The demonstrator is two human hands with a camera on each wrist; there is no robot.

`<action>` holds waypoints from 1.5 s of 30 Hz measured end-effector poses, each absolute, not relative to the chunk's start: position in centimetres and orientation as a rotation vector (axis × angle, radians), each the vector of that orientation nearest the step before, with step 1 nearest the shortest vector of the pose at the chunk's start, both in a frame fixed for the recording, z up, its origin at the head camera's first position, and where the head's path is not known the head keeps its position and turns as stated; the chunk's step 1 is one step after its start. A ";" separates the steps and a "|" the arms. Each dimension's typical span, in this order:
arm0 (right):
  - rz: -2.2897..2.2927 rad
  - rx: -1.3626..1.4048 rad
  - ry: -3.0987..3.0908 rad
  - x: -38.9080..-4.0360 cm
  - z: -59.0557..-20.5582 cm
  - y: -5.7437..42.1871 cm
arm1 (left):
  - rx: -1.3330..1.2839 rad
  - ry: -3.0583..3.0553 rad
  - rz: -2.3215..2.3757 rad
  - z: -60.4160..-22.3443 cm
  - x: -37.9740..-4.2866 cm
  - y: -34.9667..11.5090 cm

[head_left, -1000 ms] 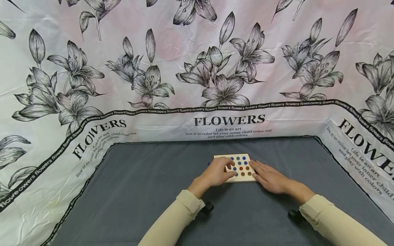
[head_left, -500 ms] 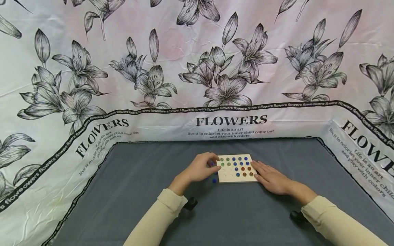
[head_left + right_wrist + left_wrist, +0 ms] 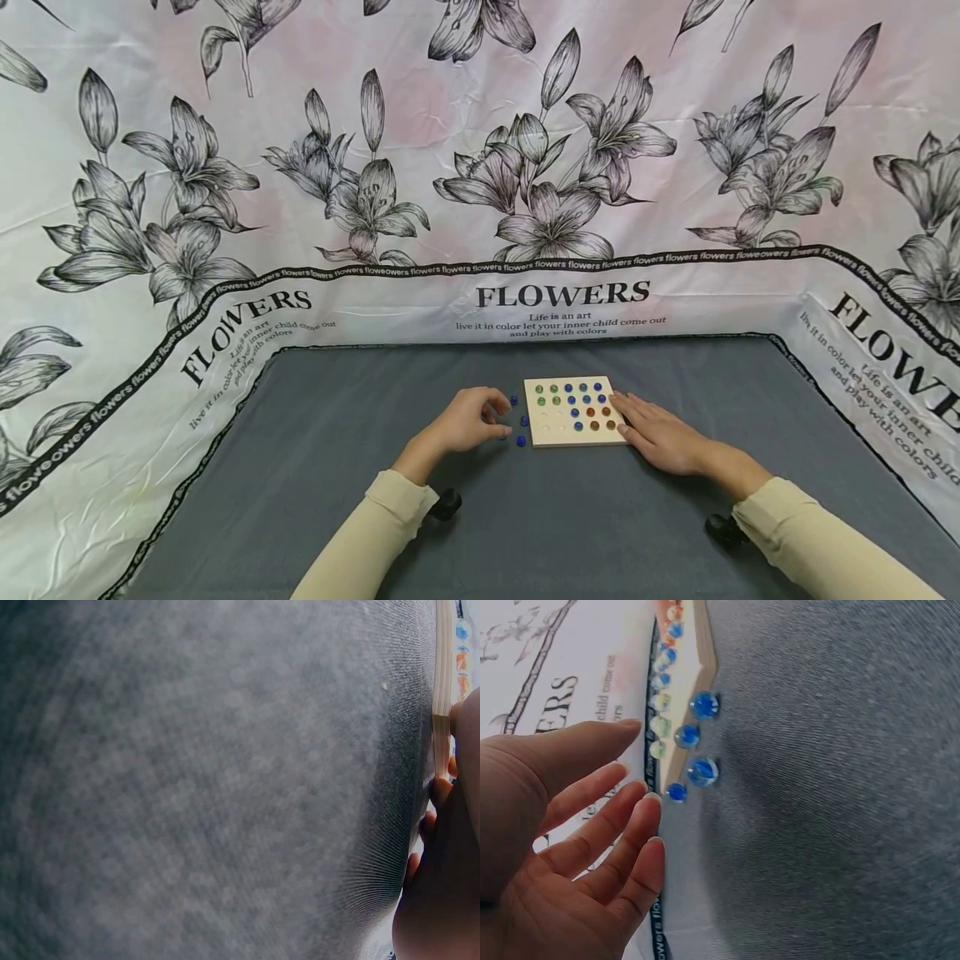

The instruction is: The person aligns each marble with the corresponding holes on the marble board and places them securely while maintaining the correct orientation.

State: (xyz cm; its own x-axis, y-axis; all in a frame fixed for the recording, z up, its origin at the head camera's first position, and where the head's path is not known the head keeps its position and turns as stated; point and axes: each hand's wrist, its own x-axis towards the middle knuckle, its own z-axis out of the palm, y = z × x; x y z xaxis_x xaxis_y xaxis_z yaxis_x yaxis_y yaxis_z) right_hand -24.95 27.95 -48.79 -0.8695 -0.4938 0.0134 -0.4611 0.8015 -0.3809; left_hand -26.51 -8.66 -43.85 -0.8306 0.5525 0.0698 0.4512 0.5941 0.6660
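Note:
A pale wooden board (image 3: 553,438) with rows of round hollows lies on the grey cloth, and blue, green and amber-red glass marbles fill many of the hollows. Two hollows in each of the lower two rows, at the left, hold no marble. Left of the board several loose blue marbles (image 3: 703,772) rest on the cloth. Beside them is my left hand (image 3: 467,422), thumb and fingers apart with nothing between them in the left wrist view. My right hand (image 3: 663,435) lies against the board's right edge, fingers extended; the right wrist view shows little of it.
Grey cloth (image 3: 315,467) covers the tabletop around the board. A white flower-printed sheet (image 3: 420,308) with lettering stands behind and at both sides. Dark wrist-worn devices show beneath the left cuff (image 3: 446,505) and the right cuff.
My left hand has moved leftward from over the board, past its left edge, to the loose marbles, uncovering the board's left hollows. My right hand has stayed at the right edge.

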 end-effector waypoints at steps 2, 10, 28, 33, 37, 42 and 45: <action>-0.584 -0.767 2.896 -24.9 -48.7 27.9 | 0.840 2.670 1.062 -44.1 -26.5 -8.8; -0.586 -0.765 2.886 -25.0 -48.4 27.8 | 0.803 2.654 1.080 -45.0 -26.7 -9.3; -0.588 -0.769 2.889 -25.0 -48.5 27.8 | 0.815 2.663 1.039 -45.7 -27.0 -9.2; -0.585 -0.764 2.887 -25.0 -48.6 27.9 | 0.802 2.680 1.007 -46.0 -27.2 -9.0; -0.580 -0.762 2.889 -25.0 -48.7 27.9 | 0.783 2.679 0.997 -46.1 -27.2 -8.9; -0.580 -0.760 2.895 -25.0 -48.7 27.9 | 0.781 2.692 0.993 -46.1 -27.2 -8.8; -0.569 -0.762 2.899 -25.0 -48.8 27.9 | 0.781 2.702 0.986 -46.2 -27.2 -8.7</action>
